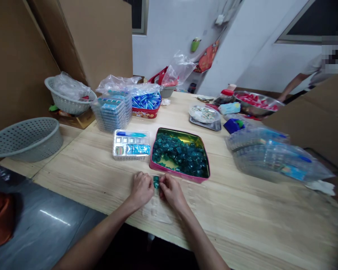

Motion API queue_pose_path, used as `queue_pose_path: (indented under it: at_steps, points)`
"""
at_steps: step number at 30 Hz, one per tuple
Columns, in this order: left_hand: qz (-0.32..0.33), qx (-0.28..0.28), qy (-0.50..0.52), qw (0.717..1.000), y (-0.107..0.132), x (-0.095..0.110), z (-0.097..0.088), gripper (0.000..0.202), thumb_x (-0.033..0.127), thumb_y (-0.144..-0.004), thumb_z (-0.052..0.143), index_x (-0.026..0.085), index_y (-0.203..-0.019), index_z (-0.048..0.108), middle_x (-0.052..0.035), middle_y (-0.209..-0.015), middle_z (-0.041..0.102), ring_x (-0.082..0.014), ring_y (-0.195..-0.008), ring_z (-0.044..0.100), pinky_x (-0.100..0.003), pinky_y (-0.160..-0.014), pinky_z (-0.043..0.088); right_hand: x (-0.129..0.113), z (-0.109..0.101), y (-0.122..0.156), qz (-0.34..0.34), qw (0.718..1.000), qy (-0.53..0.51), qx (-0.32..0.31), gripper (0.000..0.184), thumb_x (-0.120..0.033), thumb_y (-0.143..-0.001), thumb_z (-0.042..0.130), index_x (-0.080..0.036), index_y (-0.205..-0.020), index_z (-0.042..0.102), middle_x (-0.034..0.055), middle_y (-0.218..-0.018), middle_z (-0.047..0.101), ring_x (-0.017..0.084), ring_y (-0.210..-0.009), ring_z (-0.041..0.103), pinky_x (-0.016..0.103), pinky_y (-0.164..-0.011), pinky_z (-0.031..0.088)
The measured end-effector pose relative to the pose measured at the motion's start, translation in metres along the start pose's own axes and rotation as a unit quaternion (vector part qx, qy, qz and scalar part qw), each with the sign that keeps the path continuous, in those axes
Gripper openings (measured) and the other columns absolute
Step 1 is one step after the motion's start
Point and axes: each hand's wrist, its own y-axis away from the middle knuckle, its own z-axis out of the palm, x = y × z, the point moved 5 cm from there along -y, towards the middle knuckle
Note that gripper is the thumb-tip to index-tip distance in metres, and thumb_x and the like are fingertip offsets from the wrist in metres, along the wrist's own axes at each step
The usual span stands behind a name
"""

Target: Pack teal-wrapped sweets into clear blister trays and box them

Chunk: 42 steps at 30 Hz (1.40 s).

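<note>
Between my two hands, small shiny teal-green pieces (156,182) sit at the top of a clear plastic sheet with moulded pockets (154,213), lying flat on the table. My left hand (143,188) is closed with curled fingers just left of the pieces. On their right side, my right hand (170,190) is closed in a pinch, its fingertips close to the pieces. What either hand grips is hidden. Just beyond my hands stands a pink-rimmed tin (180,174) holding many similar teal-green pieces.
Left of the tin lies a filled clear tray (131,144), with stacked trays (112,110) and a red tub (146,112) of blue pieces behind. Bagged trays (270,153) lie right. A grey basket (26,138) stands left. A person's arm (294,85) reaches toward a metal bowl (256,109).
</note>
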Motion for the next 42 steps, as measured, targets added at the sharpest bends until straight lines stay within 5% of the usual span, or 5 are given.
queue_pose_path:
  at_steps: [11, 21, 27, 32, 42]
  points:
    - [0.01, -0.028, -0.064, 0.997, -0.003, 0.01, -0.005, 0.019, 0.015, -0.078, 0.048, 0.014, -0.074, 0.066, -0.0113, -0.081, 0.069, -0.0251, -0.087, 0.059, -0.038, -0.077, 0.033, -0.029, 0.008, 0.004, -0.066, 0.95, 0.302, 0.03, 0.017, -0.006, -0.08, 0.039, -0.018, -0.077, 0.052, 0.006, -0.07, 0.06, 0.018, -0.064, 0.055, 0.025, -0.058, 0.033]
    - [0.139, -0.017, -0.066, 0.988, 0.007, 0.005, -0.007, 0.021, 0.01, -0.084, 0.043, 0.017, -0.079, 0.062, -0.0082, -0.086, 0.064, -0.0236, -0.087, 0.053, -0.038, -0.077, 0.031, -0.072, -0.056, -0.049, -0.126, 0.95, 0.284, 0.032, 0.016, -0.013, -0.079, 0.051, -0.019, -0.077, 0.066, 0.0038, -0.073, 0.067, 0.017, -0.068, 0.061, 0.023, -0.062, 0.038]
    - [0.183, 0.011, -0.038, 0.982, 0.01, 0.001, -0.007, 0.019, 0.009, -0.083, 0.044, 0.016, -0.075, 0.06, -0.0069, -0.082, 0.062, -0.0215, -0.084, 0.052, -0.036, -0.077, 0.034, -0.047, -0.037, -0.108, -0.04, 0.958, 0.242, -0.151, 0.021, 0.0, -0.053, 0.059, -0.017, -0.063, 0.067, -0.0004, -0.061, 0.065, 0.014, -0.06, 0.057, 0.021, -0.055, 0.037]
    - [0.148, 0.103, 0.097, 0.979, 0.013, -0.001, -0.027, 0.017, 0.011, -0.081, 0.047, 0.017, -0.076, 0.062, -0.0054, -0.083, 0.062, -0.0196, -0.083, 0.055, -0.037, -0.079, 0.036, -0.047, -0.051, -0.096, -0.033, 0.979, 0.163, -0.119, 0.009, -0.011, -0.061, 0.062, -0.015, -0.07, 0.064, -0.0006, -0.064, 0.063, 0.012, -0.059, 0.055, 0.02, -0.055, 0.04]
    - [-0.038, 0.045, 0.611, 0.789, 0.002, 0.019, -0.021, 0.017, 0.027, -0.07, 0.062, 0.012, -0.078, 0.068, -0.0049, -0.073, 0.068, -0.0165, -0.073, 0.06, -0.027, -0.069, 0.044, -0.052, -0.029, -0.015, 0.073, 0.932, -0.338, -0.105, 0.025, -0.027, -0.055, 0.083, -0.017, -0.066, 0.063, -0.0006, -0.065, 0.062, 0.009, -0.053, 0.053, 0.022, -0.053, 0.044]
